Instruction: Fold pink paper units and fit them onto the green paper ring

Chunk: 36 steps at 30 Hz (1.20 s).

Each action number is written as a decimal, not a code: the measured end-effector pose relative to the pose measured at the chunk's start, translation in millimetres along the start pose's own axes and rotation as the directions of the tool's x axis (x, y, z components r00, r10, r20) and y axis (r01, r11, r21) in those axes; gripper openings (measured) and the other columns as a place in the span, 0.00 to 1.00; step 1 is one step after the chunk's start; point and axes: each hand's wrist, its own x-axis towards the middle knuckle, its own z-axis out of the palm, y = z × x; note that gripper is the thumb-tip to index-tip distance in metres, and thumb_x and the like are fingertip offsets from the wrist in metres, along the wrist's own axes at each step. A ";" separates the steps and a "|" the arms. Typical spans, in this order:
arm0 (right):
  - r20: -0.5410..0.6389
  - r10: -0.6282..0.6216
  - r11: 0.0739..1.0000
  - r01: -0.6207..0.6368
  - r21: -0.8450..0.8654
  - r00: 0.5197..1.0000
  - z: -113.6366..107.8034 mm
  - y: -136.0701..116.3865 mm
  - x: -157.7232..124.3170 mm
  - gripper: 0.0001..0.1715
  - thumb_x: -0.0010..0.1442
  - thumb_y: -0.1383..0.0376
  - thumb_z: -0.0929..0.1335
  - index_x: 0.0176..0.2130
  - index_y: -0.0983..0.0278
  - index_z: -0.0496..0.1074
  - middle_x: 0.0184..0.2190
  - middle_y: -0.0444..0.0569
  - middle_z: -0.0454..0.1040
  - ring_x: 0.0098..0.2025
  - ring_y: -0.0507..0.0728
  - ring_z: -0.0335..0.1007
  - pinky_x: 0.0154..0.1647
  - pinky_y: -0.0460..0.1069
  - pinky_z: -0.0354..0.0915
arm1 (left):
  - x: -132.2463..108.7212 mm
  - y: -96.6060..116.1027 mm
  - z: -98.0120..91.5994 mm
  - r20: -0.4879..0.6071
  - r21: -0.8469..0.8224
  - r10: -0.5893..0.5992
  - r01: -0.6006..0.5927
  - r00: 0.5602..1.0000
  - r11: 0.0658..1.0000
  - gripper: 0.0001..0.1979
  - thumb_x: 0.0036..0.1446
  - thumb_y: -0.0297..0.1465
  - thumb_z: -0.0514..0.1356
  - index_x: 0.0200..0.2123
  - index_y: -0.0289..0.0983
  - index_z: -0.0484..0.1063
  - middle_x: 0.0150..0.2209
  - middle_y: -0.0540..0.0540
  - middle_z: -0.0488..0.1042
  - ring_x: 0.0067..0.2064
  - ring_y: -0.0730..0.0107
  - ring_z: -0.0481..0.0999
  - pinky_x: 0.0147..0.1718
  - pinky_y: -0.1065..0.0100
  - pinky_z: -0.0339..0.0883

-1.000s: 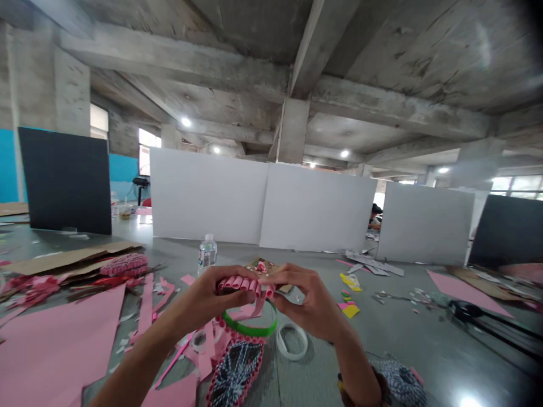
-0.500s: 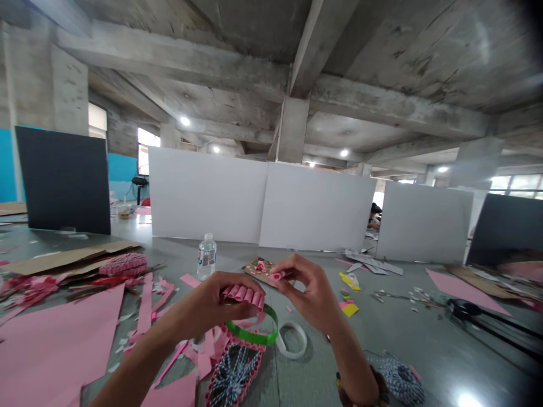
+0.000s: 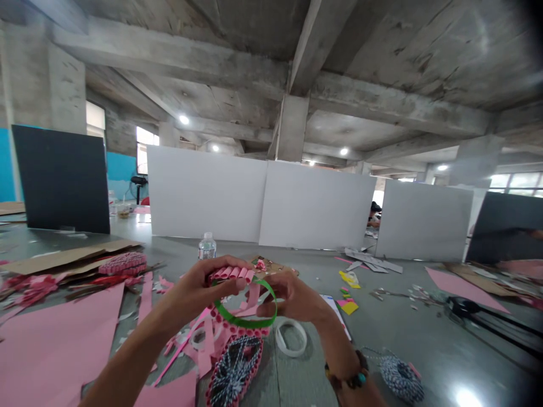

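My left hand [image 3: 218, 280] grips a green paper ring [image 3: 246, 323], its thumb and fingers closed over a row of pink paper rolls [image 3: 232, 273] along the ring's far side. At the ring's right side is my right hand [image 3: 292, 297], its fingers curled together, some reaching inside; what they pinch is hidden. Just below the ring lies an oval piece [image 3: 235, 364] woven with grey-and-white cord and edged with pink rolls. A white tape ring [image 3: 291, 339] rests to the right of it.
Pink paper sheets [image 3: 55, 339] and scraps spread over the left. A plastic bottle [image 3: 207, 246] stands behind my left hand. Black-handled scissors [image 3: 460, 310] and a ball of cord [image 3: 401, 377] lie at right. White boards [image 3: 316, 206] stand across the back.
My right hand, which held a small pink roll above the cardboard, has come down and left to the green ring. My left hand has shifted slightly left with the ring.
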 end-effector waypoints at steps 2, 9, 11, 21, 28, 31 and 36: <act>0.040 -0.019 0.987 0.013 0.159 0.999 4.4 -5.5 3.5 0.15 0.50 0.52 0.75 0.34 0.59 0.78 0.32 0.48 0.78 0.34 0.59 0.74 0.37 0.52 0.70 | 1.4 -2.4 -1.2 0.008 -0.017 0.004 -0.004 1.000 1.000 0.19 0.53 0.41 0.66 0.46 0.40 0.77 0.34 0.48 0.76 0.34 0.69 0.71 0.30 0.73 0.61; -0.096 -0.054 0.918 0.087 0.388 0.994 10.8 0.2 12.7 0.22 0.40 0.49 0.79 0.19 0.64 0.75 0.22 0.47 0.74 0.26 0.54 0.69 0.28 0.46 0.63 | 7.0 -9.5 -5.5 0.092 0.003 -0.019 0.019 0.996 1.000 0.23 0.54 0.43 0.65 0.50 0.37 0.75 0.33 0.45 0.74 0.32 0.71 0.68 0.28 0.72 0.59; -0.131 -0.047 0.920 0.094 0.382 0.990 11.6 3.9 15.4 0.21 0.40 0.51 0.79 0.20 0.64 0.76 0.20 0.45 0.72 0.24 0.52 0.67 0.27 0.45 0.61 | 6.7 -8.8 -4.9 0.087 0.015 -0.008 0.007 0.996 1.000 0.23 0.54 0.43 0.65 0.50 0.36 0.75 0.32 0.45 0.74 0.30 0.72 0.66 0.26 0.73 0.58; -0.301 0.114 0.911 0.021 0.411 0.947 7.2 6.3 16.7 0.16 0.40 0.57 0.80 0.25 0.62 0.76 0.23 0.45 0.74 0.27 0.54 0.69 0.29 0.47 0.66 | 0.6 -8.6 -29.0 0.048 0.236 -0.001 -0.010 0.999 0.972 0.25 0.57 0.46 0.61 0.53 0.38 0.70 0.38 0.45 0.75 0.38 0.66 0.73 0.33 0.71 0.68; -0.452 0.221 0.852 0.055 0.521 0.864 0.1 27.2 26.7 0.25 0.47 0.49 0.76 0.33 0.64 0.69 0.31 0.45 0.77 0.31 0.51 0.74 0.34 0.45 0.71 | -7.3 -3.3 -39.6 0.157 0.253 -0.067 0.025 0.985 0.967 0.24 0.59 0.47 0.58 0.52 0.38 0.72 0.38 0.44 0.76 0.41 0.61 0.75 0.38 0.66 0.71; -0.477 0.231 0.847 0.066 0.528 0.848 -1.5 27.8 25.7 0.25 0.46 0.51 0.77 0.33 0.64 0.68 0.32 0.46 0.77 0.33 0.52 0.75 0.35 0.44 0.71 | -9.0 -5.3 -40.9 0.238 0.347 -0.089 0.001 0.967 0.938 0.21 0.59 0.45 0.59 0.48 0.38 0.73 0.37 0.45 0.76 0.40 0.63 0.75 0.38 0.68 0.69; -0.489 0.195 0.874 0.077 0.481 0.850 -3.8 23.8 22.5 0.23 0.44 0.55 0.78 0.31 0.65 0.68 0.30 0.45 0.77 0.35 0.54 0.76 0.39 0.47 0.73 | -9.9 -26.5 -48.9 0.365 0.627 -0.225 -0.060 0.904 0.777 0.11 0.57 0.39 0.58 0.38 0.39 0.74 0.35 0.47 0.75 0.36 0.65 0.73 0.33 0.70 0.64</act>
